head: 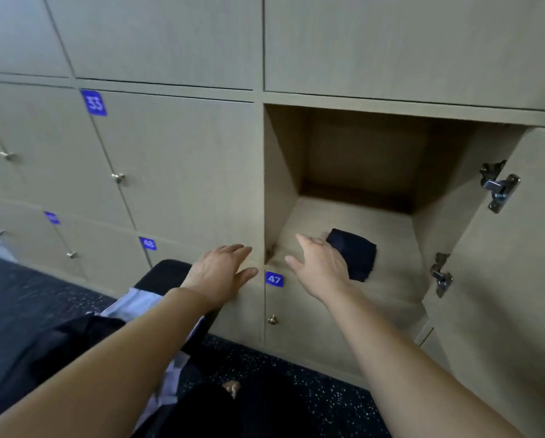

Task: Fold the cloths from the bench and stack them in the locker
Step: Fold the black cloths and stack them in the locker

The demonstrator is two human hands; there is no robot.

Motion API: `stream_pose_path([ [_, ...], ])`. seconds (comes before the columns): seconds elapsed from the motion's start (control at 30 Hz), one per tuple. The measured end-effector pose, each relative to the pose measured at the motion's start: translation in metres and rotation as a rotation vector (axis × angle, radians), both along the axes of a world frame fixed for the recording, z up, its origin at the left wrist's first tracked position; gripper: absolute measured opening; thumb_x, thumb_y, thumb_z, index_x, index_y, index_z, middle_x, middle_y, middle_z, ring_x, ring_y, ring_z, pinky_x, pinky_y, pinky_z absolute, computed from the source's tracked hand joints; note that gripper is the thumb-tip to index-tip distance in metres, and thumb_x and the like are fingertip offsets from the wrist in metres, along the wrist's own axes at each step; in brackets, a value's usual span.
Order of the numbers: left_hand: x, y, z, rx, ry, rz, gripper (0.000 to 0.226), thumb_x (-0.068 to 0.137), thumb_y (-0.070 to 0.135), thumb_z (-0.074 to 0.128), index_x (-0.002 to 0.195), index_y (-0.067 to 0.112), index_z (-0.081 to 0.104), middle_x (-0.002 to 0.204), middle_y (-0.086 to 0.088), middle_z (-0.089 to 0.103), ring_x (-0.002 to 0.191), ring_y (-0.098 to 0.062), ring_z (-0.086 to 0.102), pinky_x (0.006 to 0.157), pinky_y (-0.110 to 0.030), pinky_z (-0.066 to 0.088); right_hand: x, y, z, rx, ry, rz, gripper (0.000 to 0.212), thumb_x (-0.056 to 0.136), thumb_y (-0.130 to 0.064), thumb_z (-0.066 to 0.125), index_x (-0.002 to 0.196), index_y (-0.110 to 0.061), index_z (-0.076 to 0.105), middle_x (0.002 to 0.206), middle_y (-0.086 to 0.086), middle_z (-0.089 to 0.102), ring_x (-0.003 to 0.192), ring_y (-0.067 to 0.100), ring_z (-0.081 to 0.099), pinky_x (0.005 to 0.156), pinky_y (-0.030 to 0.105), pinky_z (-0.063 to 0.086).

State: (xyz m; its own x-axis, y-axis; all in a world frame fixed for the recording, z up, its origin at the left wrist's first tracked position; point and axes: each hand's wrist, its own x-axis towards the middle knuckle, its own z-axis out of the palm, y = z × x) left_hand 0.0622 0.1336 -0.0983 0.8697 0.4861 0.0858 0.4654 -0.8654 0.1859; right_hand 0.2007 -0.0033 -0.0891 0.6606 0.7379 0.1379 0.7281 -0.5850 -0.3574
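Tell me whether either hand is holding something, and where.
Nothing is held: left hand and right hand are open, the right at the folded dark cloth in the locker.

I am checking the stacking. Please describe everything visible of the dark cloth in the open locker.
The dark cloth is navy or black soft fabric, folded into a small, thick, roughly square packet. It lies flat on the floor of the open locker, near the front, slightly askew. The right hand, fingers straight, covers its left edge and seems to touch it.
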Motion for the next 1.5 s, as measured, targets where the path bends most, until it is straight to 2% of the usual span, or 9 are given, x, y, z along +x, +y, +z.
stream_pose_path([
  [0.37,-0.254,0.013,-0.032,-0.063,-0.042,0.412,0.045,0.096,0.045,0.049,0.133,0.02,0.053,0.136,0.004,0.056,0.125,-0.022,0.051,0.099,-0.036,0.043,-0.172,0.044,-0.037,-0.069,0.065,0.344,0.039,0.096,-0.034,0.049,0.13,-0.014,0.049,0.133,0.008,0.056,0.123,0.029,0.051,0.093,0.035,0.041],
  [0.57,-0.335,0.021,-0.063,-0.132,-0.044,0.619,0.054,0.099,0.043,0.049,0.147,0.018,0.042,0.148,0.003,0.047,0.134,-0.018,0.045,0.107,-0.034,0.037,-0.237,0.074,-0.059,-0.112,0.149,0.472,0.023,0.094,-0.034,0.05,0.083,-0.015,0.042,0.087,0.001,0.056,0.083,0.024,0.052,0.072,0.035,0.044],
  [0.7,-0.351,0.033,-0.08,-0.165,-0.073,0.683,0.052,0.099,0.041,0.049,0.145,0.018,0.044,0.142,0.0,0.052,0.129,-0.022,0.049,0.101,-0.033,0.04,-0.25,0.099,-0.066,-0.096,0.178,0.51,0.025,0.096,-0.035,0.048,0.109,-0.016,0.06,0.104,0.0,0.064,0.1,0.026,0.059,0.081,0.036,0.048],
  [0.83,-0.349,0.049,-0.097,-0.239,-0.185,0.756,0.048,0.098,0.041,0.051,0.14,0.017,0.051,0.135,-0.001,0.058,0.126,-0.026,0.051,0.1,-0.035,0.041,-0.252,0.125,-0.073,-0.064,0.189,0.485,0.037,0.096,-0.029,0.05,0.064,-0.021,0.032,0.062,-0.004,0.036,0.06,0.016,0.037,0.052,0.027,0.029],
  [0.97,-0.343,0.065,-0.111,-0.272,-0.27,0.811,0.043,0.097,0.04,0.053,0.134,0.018,0.057,0.127,0.0,0.063,0.118,-0.026,0.055,0.099,-0.035,0.043,-0.256,0.158,-0.082,-0.039,0.243,0.456,0.035,0.093,-0.025,0.049,0.064,-0.013,0.033,0.058,0.001,0.037,0.061,0.023,0.035,0.053,0.035,0.025],
  [1.13,-0.351,0.077,-0.127,-0.26,-0.293,0.857,0.038,0.093,0.04,0.06,0.126,0.021,0.062,0.119,0.001,0.062,0.113,-0.022,0.057,0.095,-0.035,0.044,-0.274,0.2,-0.093,0.02,0.365,0.451,0.034,0.091,-0.034,0.055,0.075,-0.004,0.06,0.066,0.008,0.06,0.068,0.026,0.055,0.065,0.038,0.045],
  [1.3,-0.359,0.074,-0.142,-0.184,-0.285,0.861,0.038,0.086,0.042,0.07,0.116,0.021,0.068,0.112,0.0,0.066,0.108,-0.024,0.059,0.092,-0.035,0.044,-0.296,0.233,-0.104,-0.08,0.459,0.452,0.045,0.086,-0.045,0.059,0.06,-0.01,0.046,0.058,0.006,0.05,0.062,0.025,0.049,0.057,0.035,0.038],
  [1.4,-0.363,0.071,-0.149,-0.173,-0.289,0.88,0.038,0.082,0.042,0.074,0.113,0.021,0.069,0.106,0.0,0.066,0.102,-0.025,0.059,0.09,-0.038,0.045,-0.303,0.241,-0.113,-0.177,0.458,0.452,0.044,0.084,-0.033,0.06,0.055,-0.016,0.032,0.054,-0.002,0.034,0.054,0.019,0.034,0.051,0.031,0.026],
  [1.5,-0.364,0.07,-0.153,-0.166,-0.293,0.892,0.039,0.081,0.042,0.075,0.113,0.021,0.069,0.104,0.0,0.065,0.102,-0.025,0.059,0.091,-0.038,0.045,-0.302,0.243,-0.12,-0.141,0.52,0.415,0.022,0.081,-0.014,0.057,0.061,-0.005,0.053,0.058,0.001,0.043,0.058,0.018,0.038,0.057,0.03,0.03],
])
